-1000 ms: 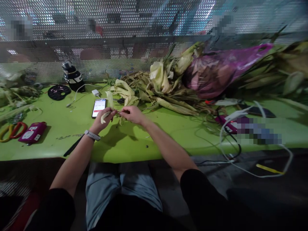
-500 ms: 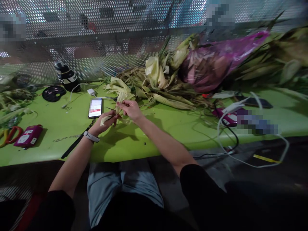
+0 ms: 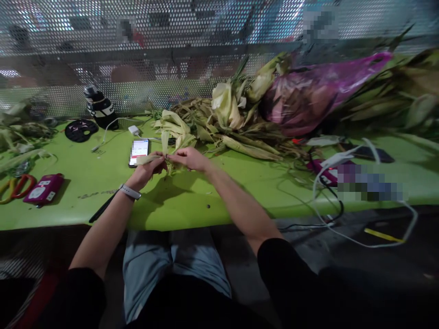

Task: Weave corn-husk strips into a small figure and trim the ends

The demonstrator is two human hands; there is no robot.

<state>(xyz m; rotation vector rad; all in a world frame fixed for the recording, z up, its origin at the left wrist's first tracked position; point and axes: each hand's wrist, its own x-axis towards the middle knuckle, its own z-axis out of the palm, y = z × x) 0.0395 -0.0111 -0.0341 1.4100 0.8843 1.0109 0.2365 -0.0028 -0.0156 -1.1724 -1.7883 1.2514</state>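
Note:
Pale strips of corn husk [image 3: 165, 142] fan out between my two hands, just above the green tabletop. My left hand [image 3: 151, 167], a pale band on its wrist, is closed on the husk strips, with one strip sticking out to the left over the phone's lower edge. My right hand [image 3: 192, 160] pinches the same strips from the right, its fingertips almost touching the left ones. Part of the strips is hidden by my fingers. A lit phone [image 3: 140, 150] lies just behind my left hand. Beyond my hands lies a heap of husks [image 3: 202, 119].
Behind the heap rests a pink plastic bag [image 3: 298, 100]. At left are scissors [image 3: 22, 189], a purple device [image 3: 44, 188] and a dark bottle [image 3: 100, 107]. White cables [image 3: 315, 183] loop over the right table edge. A perforated metal screen [image 3: 192, 55] rises behind the table.
My hands have come closer together at the husk strips, and my right hand has dropped slightly. The strips now spread apart above my fingers. The view has shifted a little.

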